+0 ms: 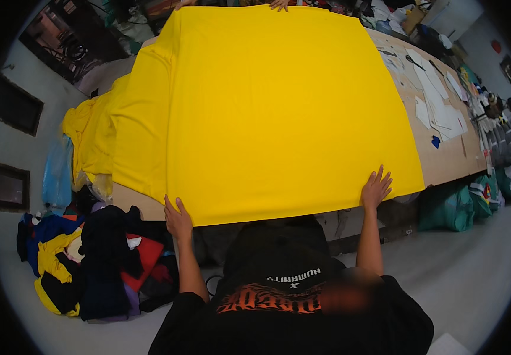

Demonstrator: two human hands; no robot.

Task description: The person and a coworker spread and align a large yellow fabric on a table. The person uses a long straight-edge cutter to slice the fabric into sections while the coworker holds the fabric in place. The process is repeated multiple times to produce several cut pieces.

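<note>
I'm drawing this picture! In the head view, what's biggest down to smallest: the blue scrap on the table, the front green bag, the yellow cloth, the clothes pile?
1. Yellow cloth
2. Clothes pile
3. Front green bag
4. Blue scrap

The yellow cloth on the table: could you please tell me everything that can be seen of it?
The yellow cloth is plain and soft-looking, perhaps knit. Its broad part lies nearly flat over the table; toward the left it gathers into loose folds. The left hand touches its near edge at the left; the right hand lies on it near that edge's right end. Two other hands are at its far edge.
</note>
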